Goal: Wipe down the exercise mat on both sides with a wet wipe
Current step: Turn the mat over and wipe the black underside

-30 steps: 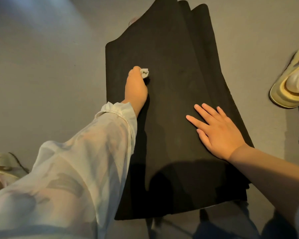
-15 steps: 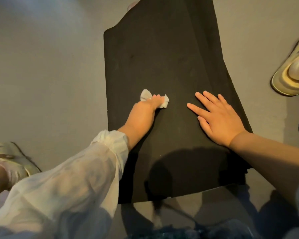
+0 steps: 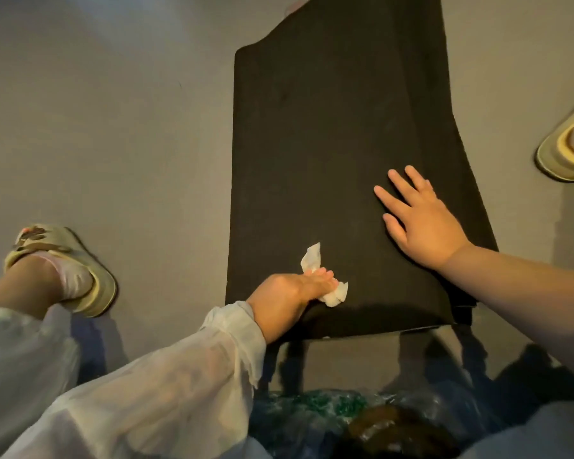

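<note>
Black mat (image 3: 328, 144) stretched from top centre down to lower middle of the frame, flat on the grey floor (image 3: 113, 127). Left hand (image 3: 289, 293) clutching a crumpled wipe (image 3: 315, 260) (near the mat's lower left corner). Right hand (image 3: 418, 217) spread flat, pressed on the mat's right side.

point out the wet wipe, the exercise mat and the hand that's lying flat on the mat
wet wipe (image 3: 312, 256), head view: on its upper tail above the fingers.
exercise mat (image 3: 328, 127), head view: on its bare black middle.
right hand (image 3: 421, 223), head view: on the back of the hand.
</note>
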`<state>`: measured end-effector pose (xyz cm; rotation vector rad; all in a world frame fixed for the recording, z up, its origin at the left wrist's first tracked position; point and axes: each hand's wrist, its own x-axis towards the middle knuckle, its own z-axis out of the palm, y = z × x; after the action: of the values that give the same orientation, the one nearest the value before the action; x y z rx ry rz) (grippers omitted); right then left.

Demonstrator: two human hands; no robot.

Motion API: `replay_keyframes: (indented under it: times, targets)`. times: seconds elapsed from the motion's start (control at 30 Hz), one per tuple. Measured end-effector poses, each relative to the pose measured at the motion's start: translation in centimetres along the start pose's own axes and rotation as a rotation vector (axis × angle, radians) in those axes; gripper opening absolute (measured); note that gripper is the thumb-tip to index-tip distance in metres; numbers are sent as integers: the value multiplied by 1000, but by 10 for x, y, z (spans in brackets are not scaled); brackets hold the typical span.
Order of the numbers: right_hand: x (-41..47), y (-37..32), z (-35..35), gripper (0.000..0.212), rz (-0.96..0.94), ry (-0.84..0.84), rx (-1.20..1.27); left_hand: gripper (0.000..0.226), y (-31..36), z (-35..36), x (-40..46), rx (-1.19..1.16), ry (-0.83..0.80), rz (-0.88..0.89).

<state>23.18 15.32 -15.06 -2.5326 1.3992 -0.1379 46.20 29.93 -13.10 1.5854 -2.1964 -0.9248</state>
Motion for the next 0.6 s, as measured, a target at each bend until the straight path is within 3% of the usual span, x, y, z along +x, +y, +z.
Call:
replay_keyframes:
  times: [0.13, 0.2, 0.33, 0.43, 0.53, 0.6]
  targets:
    - [-6, -19, -4, 52, -13, -24, -77, 31, -7, -34, 11, 83, 404, -61]
    - [-9, -32, -11, 58, -53, -2, -69, 23, -7, -44, 24, -8, 501, -147]
    - [-10, -56, -28, 67, -201, -32, 347, 26, 10, -44, 56, -368, 499, -225]
    - [-2, -70, -30, 57, -70, 86, 746, 29, 21, -40, 77, -494, 474, -202]
    - [12, -77, -32, 48, -35, 200, 727, 26, 20, -44, 91, -430, 494, -159]
    - [29, -74, -37, 45, -49, 219, 620, 38, 0, -48, 95, -215, 524, -156]
